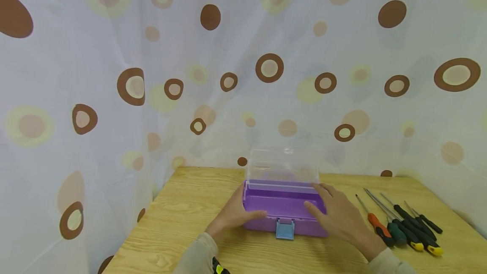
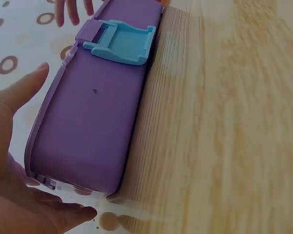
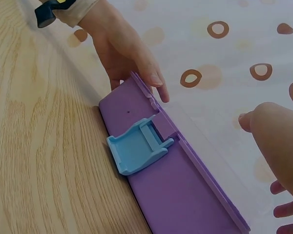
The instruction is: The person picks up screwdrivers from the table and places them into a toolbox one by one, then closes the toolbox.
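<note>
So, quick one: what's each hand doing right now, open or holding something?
Left hand: open, at the left end of the purple box.
Right hand: open, at the box's right end; whether it touches cannot be told.

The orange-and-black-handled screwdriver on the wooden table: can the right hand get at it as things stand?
Probably yes: the orange-and-black-handled screwdriver lies just right of the right hand, uncovered, with nothing visible between them.

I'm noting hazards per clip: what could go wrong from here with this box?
The raised clear lid could drop onto the right hand at the open box's right end. The blue latch hangs unfastened, so the lid might swing open even once lowered. The screwdrivers lie near that hand and could get knocked.
</note>
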Tool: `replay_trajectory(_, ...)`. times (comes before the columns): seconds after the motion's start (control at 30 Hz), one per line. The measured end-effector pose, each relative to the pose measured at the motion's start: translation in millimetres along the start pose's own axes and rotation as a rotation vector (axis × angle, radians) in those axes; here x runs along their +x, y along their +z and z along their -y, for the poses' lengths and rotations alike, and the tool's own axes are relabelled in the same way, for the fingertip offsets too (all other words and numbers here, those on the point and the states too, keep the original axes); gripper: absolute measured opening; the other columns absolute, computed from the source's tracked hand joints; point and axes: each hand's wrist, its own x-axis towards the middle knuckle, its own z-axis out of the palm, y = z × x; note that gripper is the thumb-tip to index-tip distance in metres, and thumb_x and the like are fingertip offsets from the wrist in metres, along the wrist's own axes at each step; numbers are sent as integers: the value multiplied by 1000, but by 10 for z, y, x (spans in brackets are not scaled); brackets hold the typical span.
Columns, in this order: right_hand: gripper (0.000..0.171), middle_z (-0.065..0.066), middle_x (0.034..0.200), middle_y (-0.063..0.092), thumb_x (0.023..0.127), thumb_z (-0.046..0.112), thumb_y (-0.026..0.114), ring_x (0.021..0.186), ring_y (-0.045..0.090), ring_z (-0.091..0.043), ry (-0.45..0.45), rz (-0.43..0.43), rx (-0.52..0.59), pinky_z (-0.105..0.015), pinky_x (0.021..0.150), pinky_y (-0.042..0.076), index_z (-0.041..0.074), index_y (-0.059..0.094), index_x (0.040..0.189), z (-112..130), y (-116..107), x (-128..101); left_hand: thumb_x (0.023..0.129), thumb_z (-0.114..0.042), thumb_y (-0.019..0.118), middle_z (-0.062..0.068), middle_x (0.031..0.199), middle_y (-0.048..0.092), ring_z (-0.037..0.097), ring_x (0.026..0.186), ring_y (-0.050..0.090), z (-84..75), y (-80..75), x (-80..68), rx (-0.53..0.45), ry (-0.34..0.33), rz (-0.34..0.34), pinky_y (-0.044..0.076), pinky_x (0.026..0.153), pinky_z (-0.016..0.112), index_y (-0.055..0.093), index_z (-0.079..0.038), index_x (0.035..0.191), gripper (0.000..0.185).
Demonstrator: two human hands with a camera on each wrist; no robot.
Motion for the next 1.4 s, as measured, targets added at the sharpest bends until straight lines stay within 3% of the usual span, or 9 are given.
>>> replay_trajectory(0.1,66,-27,145,52,105,51,53,123,52,-57,28,-28,7,-73,87,47,4,48,153,-89,-20,-22,81,-22,88,15,148,49,41,130,52,38,2,18,-77,53,46,40,111,59,19,-22,163,108)
replay_trajectory(0.23,62,-28,144,52,109,47,47,125,51,-55,78,-58,49,-74,93,42,2,47,152,-218,-39,-68,82,-22,87,17,153,44,42,135,48,76,2,23,-117,64,82,35,113,61,12,-25,164,111)
replay_trajectory(0.43,62,-33,143,51,112,45,38,123,50,-58,134,-42,82,-74,90,43,-1,45,152,-438,-39,-152,82,-22,87,17,153,43,41,135,47,77,-3,14,-136,-14,67,34,114,59,7,-13,165,117)
replay_trajectory(0.63,67,-36,142,50,112,48,34,117,54,-58,182,-3,53,-72,87,45,-5,44,151,-636,-47,-231,81,-22,88,13,153,44,36,134,50,69,-1,-5,-107,-74,43,36,114,55,6,-14,166,119)
replay_trajectory(1.1,77,-41,144,43,111,53,28,124,43,-64,269,90,-7,-77,95,37,-13,41,148,-1013,-54,-301,82,-23,88,14,152,46,37,133,50,71,-10,-26,-82,-83,34,36,114,57,7,-14,166,117)
replay_trajectory(1.4,81,-44,141,45,111,54,23,118,49,-64,297,162,21,-75,88,43,-17,37,147,-1198,-36,-300,81,-28,89,11,150,49,31,130,53,70,-2,-39,-74,-145,22,35,114,57,9,-18,167,118)
